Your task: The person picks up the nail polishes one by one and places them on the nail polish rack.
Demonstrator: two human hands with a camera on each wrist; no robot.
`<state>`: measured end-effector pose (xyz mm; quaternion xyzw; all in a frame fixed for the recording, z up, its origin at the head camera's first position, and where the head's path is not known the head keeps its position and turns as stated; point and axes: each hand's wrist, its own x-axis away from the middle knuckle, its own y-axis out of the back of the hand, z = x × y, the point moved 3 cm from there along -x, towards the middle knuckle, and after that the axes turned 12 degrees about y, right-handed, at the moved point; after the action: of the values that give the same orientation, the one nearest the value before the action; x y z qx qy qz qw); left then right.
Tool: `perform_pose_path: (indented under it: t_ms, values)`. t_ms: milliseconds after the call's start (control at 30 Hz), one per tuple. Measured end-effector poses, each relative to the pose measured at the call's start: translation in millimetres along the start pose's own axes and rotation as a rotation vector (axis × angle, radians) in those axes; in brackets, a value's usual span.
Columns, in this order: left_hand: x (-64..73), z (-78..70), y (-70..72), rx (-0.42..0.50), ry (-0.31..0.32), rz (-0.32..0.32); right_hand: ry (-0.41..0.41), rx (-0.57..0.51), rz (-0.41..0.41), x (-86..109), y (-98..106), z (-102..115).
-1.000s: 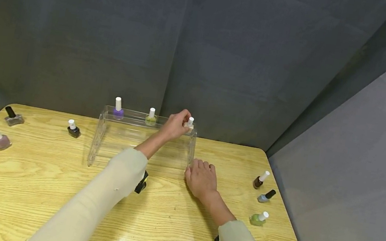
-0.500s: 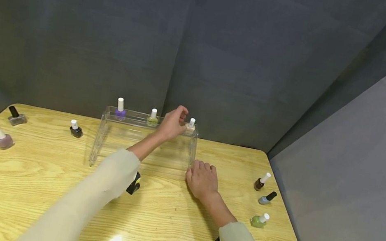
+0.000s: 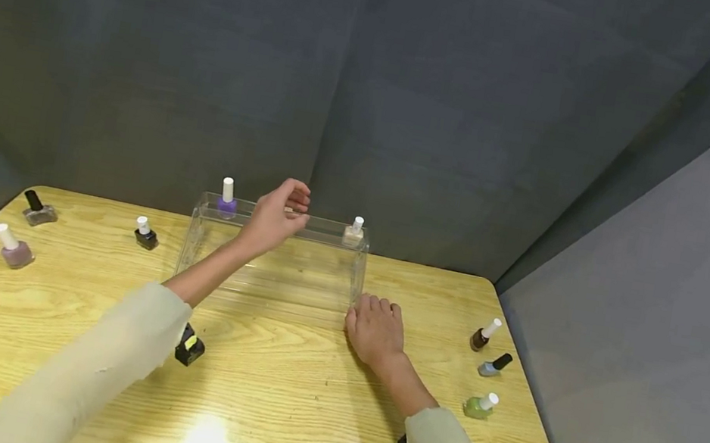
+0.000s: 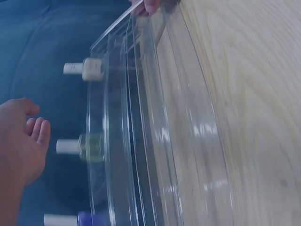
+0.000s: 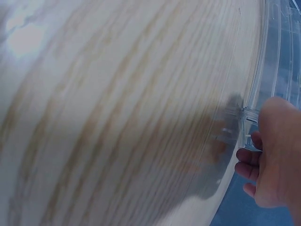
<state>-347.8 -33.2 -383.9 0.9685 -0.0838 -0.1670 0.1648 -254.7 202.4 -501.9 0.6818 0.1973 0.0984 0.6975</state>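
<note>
A clear acrylic display rack [image 3: 325, 240] stands at the back of the table. On its top tier are a purple nail polish bottle [image 3: 226, 207] at the left and a cream one [image 3: 353, 236] at the right. Between these, a pale yellow-green polish bottle [image 4: 94, 147] shows in the left wrist view; my left hand hides it in the head view. That left hand [image 3: 271, 218] hovers near the top tier, fingers loosely bent around nothing. My right hand [image 3: 375, 330] holds the rack's lower right corner, its fingers [image 5: 248, 170] bent beside the clear edge.
To the left lie a grey polish bottle [image 3: 42, 214], a mauve one [image 3: 17, 254] and a black one [image 3: 146, 239]. Brown [image 3: 480, 340], blue [image 3: 490, 368] and green [image 3: 477, 408] bottles lie near the right edge. Dark cloth [image 3: 144, 67] hangs behind the table.
My left hand has let go of the cream polish bottle, which stays on the top tier, and has moved left along the rack. The right hand keeps its place at the corner.
</note>
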Motion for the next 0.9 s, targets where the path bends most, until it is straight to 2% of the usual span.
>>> perform_pose_path:
  t_ms: [233, 467, 567, 700, 800, 900]
  values:
    - [24.9, 9.1, 49.0, -0.045, -0.067, -0.089, 0.009, -0.012, -0.037, 0.3, -1, -2]
    - [61.1, 35.4, 99.0, -0.115, -0.063, -0.134, -0.003, -0.013, -0.007, 0.9, -1, -4]
    - [75.7, 50.0, 119.8, -0.148, -0.027, -0.149, -0.013, -0.014, 0.01, 1.9, -2, -7]
    - [90.4, 68.2, 146.0, -0.174, 0.058, -0.186, -0.019, 0.006, 0.036, 3.2, -1, -10]
    - [98.1, 79.5, 162.9, -0.2, 0.119, -0.2, -0.019, 0.012, 0.049, 3.8, 0, -12]
    - [102.0, 90.1, 175.0, -0.218, 0.174, -0.181, -0.029, -0.003, 0.047, 5.2, 1, -12]
